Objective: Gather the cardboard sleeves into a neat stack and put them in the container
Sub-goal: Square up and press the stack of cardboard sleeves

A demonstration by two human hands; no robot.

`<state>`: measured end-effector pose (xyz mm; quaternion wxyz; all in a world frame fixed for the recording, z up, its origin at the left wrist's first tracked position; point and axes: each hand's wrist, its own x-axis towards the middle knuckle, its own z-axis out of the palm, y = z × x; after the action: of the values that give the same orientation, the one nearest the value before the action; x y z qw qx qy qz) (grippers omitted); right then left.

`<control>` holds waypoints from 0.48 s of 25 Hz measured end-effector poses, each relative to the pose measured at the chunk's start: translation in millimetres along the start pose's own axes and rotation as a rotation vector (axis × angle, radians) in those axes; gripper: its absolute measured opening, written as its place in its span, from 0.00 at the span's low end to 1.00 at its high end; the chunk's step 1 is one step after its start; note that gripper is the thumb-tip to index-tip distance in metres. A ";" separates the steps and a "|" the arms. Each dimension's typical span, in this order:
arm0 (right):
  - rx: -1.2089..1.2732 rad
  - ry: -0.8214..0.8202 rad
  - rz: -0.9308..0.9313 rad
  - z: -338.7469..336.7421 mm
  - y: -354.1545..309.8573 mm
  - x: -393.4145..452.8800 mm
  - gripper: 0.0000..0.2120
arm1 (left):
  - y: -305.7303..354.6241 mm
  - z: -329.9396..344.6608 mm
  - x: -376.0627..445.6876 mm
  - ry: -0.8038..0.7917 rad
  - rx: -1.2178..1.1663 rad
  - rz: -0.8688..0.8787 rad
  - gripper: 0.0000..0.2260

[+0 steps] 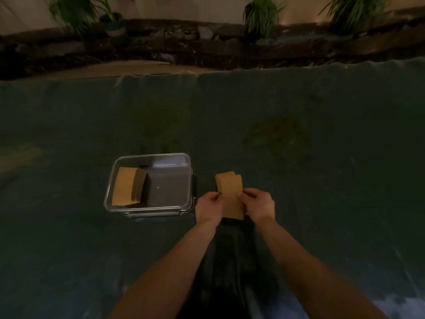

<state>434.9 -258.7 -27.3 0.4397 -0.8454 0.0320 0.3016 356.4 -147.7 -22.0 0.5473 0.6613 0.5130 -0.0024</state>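
A dark cloth (299,180) is covering the surface, with plants (262,14) lining the far wall. A clear container (128,209) is sitting left of the hands, a stack (127,188) of sleeves leaning inside at its left end. Both forearms are reaching forward, nearly parallel. The left hand (209,207) and right hand (259,206) are pinching a second stack of sleeves (231,194) between them, one at each long edge, just right of the container.
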 end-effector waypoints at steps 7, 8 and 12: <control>-0.165 -0.024 0.012 14.9 -14.3 39.0 0.16 | 3.9 14.6 34.8 0.068 0.227 0.054 0.11; -0.186 -0.019 0.007 16.6 -14.6 41.7 0.16 | 3.8 15.7 37.4 0.070 0.247 0.062 0.11; -0.277 0.010 -0.031 23.9 -15.4 45.3 0.16 | 1.6 17.3 44.5 0.072 0.317 0.067 0.10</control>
<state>465.3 -221.5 -50.8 0.3234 -0.8999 -0.0209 0.2919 388.2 -130.0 -52.9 0.4171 0.7557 0.5033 -0.0413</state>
